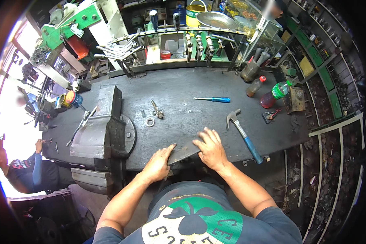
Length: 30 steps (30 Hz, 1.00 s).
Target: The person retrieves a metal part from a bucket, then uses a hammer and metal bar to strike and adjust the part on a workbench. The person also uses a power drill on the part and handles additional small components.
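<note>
At the front edge of the dark workbench [179,87], my left hand [158,164] lies with its fingers stretched over the top, holding nothing that I can see. My right hand [211,150] rests on the same edge, fingers apart and slightly blurred. To its right is a claw hammer [246,142] with a blue grip. A blue-handled screwdriver [219,99] lies farther back. Beyond my left hand are a metal ring [149,122], a small spring [142,113] and a slim threaded metal part [157,110]. No tool is touched by either hand.
A large bench vise [95,136] stands at left, with a ratchet-like tool [82,124] beside it. Two bottles, one green-capped [274,95] and one red-capped [255,86], stand at the back right near pliers [271,116]. Wrenches [120,51] hang behind. Another person [26,175] sits at far left.
</note>
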{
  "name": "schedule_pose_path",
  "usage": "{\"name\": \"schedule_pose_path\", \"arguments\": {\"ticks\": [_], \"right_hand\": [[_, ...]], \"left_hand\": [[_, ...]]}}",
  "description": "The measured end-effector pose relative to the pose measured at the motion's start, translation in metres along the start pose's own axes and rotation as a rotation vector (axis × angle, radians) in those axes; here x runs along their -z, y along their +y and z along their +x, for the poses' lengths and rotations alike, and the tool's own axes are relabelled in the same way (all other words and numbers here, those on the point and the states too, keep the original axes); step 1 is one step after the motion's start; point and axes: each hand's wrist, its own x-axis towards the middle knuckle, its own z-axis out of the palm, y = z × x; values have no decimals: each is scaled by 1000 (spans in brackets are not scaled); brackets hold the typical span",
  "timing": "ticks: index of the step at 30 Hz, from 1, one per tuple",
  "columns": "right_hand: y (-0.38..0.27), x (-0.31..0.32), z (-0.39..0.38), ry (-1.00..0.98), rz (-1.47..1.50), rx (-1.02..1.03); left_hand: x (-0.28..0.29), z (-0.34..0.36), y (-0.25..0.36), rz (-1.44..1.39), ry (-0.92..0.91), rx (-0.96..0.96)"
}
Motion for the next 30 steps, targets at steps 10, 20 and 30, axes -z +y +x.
{"name": "schedule_pose_path", "arguments": {"ticks": [10, 20, 30], "right_hand": [[-10, 8, -8, 71, 182, 95], [15, -18, -15, -145, 487, -483], [21, -16, -28, -116, 507, -552]], "left_hand": [[-28, -16, -34, -568, 0, 18], [-22, -47, -102, -215, 404, 325], [-238, -282, -221, -551, -650, 1249]]}}
